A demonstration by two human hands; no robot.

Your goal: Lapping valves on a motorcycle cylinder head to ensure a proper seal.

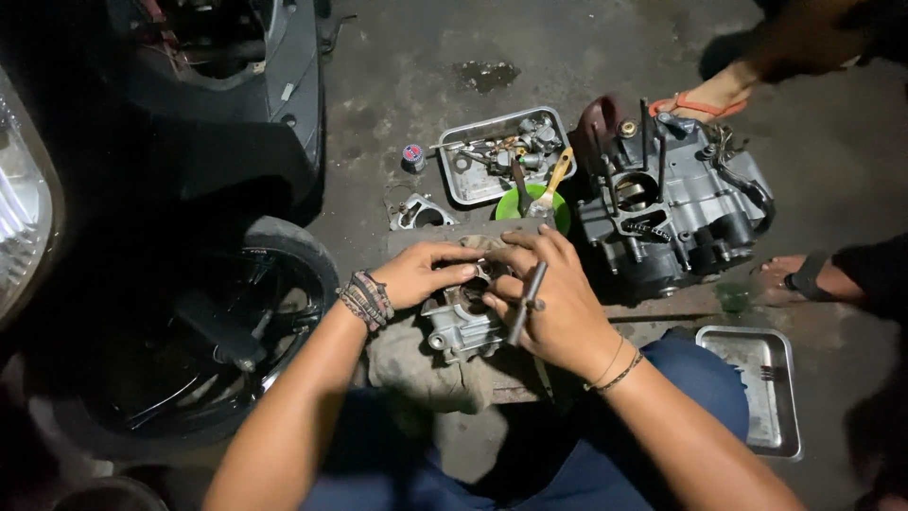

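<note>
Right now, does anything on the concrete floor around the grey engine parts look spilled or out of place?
Yes. A dark wet stain marks the concrete floor beyond the metal parts tray, like spilled oil. A small red-and-blue cap lies loose beside that tray.

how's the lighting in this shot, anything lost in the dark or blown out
Head view: light pools on the hands, left hand and right hand, and on the engine; the wheel sinks into shadow; the headlamp at the left edge glares pale; corners are near black.

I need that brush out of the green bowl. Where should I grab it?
Take the brush by its yellow handle, which sticks up and out past the green bowl rim toward the engine block. Come from above; the bristle end lies down in the bowl.
</note>
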